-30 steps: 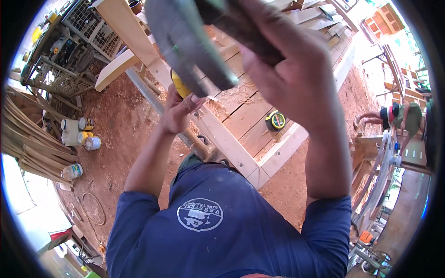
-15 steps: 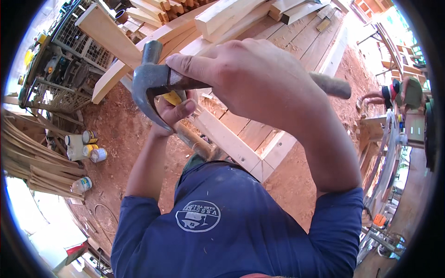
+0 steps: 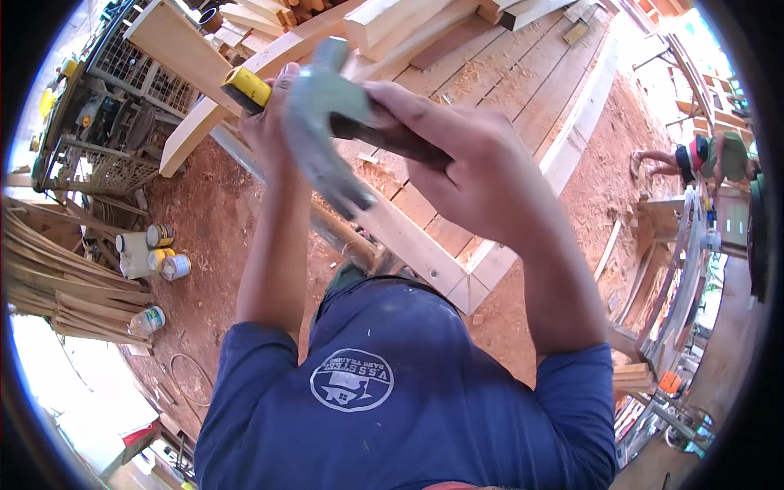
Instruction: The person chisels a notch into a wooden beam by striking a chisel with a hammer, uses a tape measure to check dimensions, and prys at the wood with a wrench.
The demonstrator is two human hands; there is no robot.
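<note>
My right hand (image 3: 478, 175) grips a claw hammer (image 3: 318, 110) by its dark handle; the metal head is blurred, its claw pointing down toward me. My left hand (image 3: 265, 131), partly behind the hammer head, is closed on a tool with a yellow handle (image 3: 249, 86), whose far part is hidden. Both hands are over a pale timber frame (image 3: 412, 249) with plank infill (image 3: 490, 82) and scattered shavings. A slanting board (image 3: 180, 41) rises just beyond my left hand.
Stacked beams (image 3: 384, 24) lie at the back. Wire crates (image 3: 131, 82), tins (image 3: 175, 265) and bent wooden strips (image 3: 65, 269) are on the left. A co-worker (image 3: 719, 155) bends among timber at the right. A metal pipe (image 3: 237, 155) runs beneath the frame's left side.
The hammer has swung about in my right hand, its claw lower than its face. My left hand has risen and moved leftward with the yellow-handled tool, now further from my body.
</note>
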